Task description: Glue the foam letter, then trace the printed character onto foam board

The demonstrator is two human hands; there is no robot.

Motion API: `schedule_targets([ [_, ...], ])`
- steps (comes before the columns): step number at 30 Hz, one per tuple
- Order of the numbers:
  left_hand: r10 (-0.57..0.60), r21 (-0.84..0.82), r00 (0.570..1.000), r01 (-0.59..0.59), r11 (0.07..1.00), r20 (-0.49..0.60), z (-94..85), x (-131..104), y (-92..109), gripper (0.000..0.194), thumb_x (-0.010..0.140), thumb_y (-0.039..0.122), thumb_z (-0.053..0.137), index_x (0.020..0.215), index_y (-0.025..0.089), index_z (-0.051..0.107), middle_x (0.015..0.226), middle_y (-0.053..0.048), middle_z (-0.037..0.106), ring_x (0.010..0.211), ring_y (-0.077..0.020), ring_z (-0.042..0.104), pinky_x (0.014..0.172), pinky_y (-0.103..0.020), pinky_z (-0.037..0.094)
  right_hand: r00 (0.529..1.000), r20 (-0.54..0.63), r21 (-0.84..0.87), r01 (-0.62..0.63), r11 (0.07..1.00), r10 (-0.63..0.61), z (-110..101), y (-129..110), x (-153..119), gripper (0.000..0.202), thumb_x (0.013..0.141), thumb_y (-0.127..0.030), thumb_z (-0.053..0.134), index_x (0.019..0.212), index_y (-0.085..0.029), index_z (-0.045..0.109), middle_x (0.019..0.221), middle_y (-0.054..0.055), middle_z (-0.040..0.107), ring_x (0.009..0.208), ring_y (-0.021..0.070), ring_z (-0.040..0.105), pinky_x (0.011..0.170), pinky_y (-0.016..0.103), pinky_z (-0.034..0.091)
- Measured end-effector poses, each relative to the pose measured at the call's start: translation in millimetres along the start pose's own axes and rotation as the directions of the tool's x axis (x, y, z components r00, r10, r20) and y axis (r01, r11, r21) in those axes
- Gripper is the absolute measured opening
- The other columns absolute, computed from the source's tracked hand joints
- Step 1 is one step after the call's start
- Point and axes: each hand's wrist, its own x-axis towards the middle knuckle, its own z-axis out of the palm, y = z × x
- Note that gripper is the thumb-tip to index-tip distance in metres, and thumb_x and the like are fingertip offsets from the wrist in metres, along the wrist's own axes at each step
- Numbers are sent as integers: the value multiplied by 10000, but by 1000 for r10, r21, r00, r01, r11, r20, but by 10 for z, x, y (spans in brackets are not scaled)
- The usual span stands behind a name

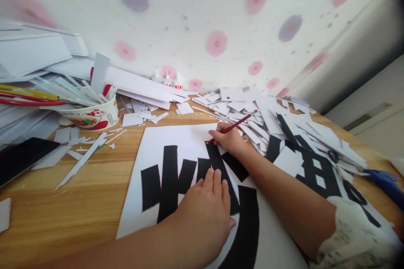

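In my right hand is a red pencil, its tip at the top end of a black paper strip. My left hand lies flat with fingers stretched over black cut-out shapes, pressing them against a white sheet. Left of that hand, a black cut-out character piece rests on the sheet. A wide curved black piece sits to its right, partly off the bottom of the view. Part of the black shapes is hidden under my left hand.
White board scraps pile up behind and right. More black cut-outs and a blue-handled tool lie at right. A paper tub of glue sticks and a black phone-like slab are at left. Small glue bottles stand by the wall.
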Motion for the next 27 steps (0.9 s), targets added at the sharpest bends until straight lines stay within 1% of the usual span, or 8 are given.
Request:
schedule_targets([
  [6, 2, 23, 999, -1, 1000, -40, 10, -12, 2, 595, 911, 450, 449, 1308, 12, 513, 1362, -315, 412, 1255, -448, 423, 877, -515, 510, 1000, -23, -12, -11, 1000, 11, 5, -41, -8, 317, 725, -316, 632, 543, -223, 389, 426, -51, 539, 405, 104, 481, 454, 237, 370],
  [12, 9, 14, 997, -8, 1000, -71, 24, -22, 0, 590, 915, 444, 439, 1293, -1, 525, 1348, -329, 417, 1239, -454, 443, 865, -517, 511, 999, -29, 6, -42, 999, 42, 6, -83, -5, 323, 719, -322, 646, 538, -220, 399, 429, -46, 543, 420, 109, 509, 461, 237, 391],
  [16, -1, 5, 998, 1, 1000, -67, 40, -22, 5, 590, 912, 449, 448, 1289, 3, 531, 1345, -327, 421, 1237, -452, 446, 871, -512, 509, 998, -21, 23, -50, 998, 51, 13, -81, 8, 318, 718, -318, 650, 543, -220, 404, 433, -43, 546, 418, 109, 514, 449, 233, 387],
  [21, -6, -4, 998, 6, 1000, -58, 30, -20, 7, 596, 912, 455, 444, 1300, 9, 522, 1351, -319, 417, 1250, -447, 435, 883, -514, 502, 998, -43, -4, -53, 999, 53, 25, -107, 7, 323, 714, -292, 645, 536, -222, 385, 424, -52, 525, 426, 110, 511, 463, 235, 395],
  [25, -12, -5, 999, 12, 1000, -48, 16, -9, 7, 605, 914, 467, 432, 1309, 16, 514, 1362, -312, 404, 1257, -441, 428, 879, -510, 506, 998, -52, -75, -38, 996, 35, 19, -124, 6, 321, 704, -273, 649, 530, -221, 385, 436, -51, 533, 452, 113, 521, 487, 239, 404],
  [27, -10, -5, 999, 10, 1000, -48, 14, -6, 6, 603, 914, 463, 436, 1309, 14, 513, 1358, -314, 405, 1253, -442, 432, 880, -510, 507, 998, -52, -56, -28, 998, 25, 10, -93, 14, 320, 701, -283, 660, 527, -218, 400, 447, -44, 551, 454, 111, 520, 492, 239, 403],
])
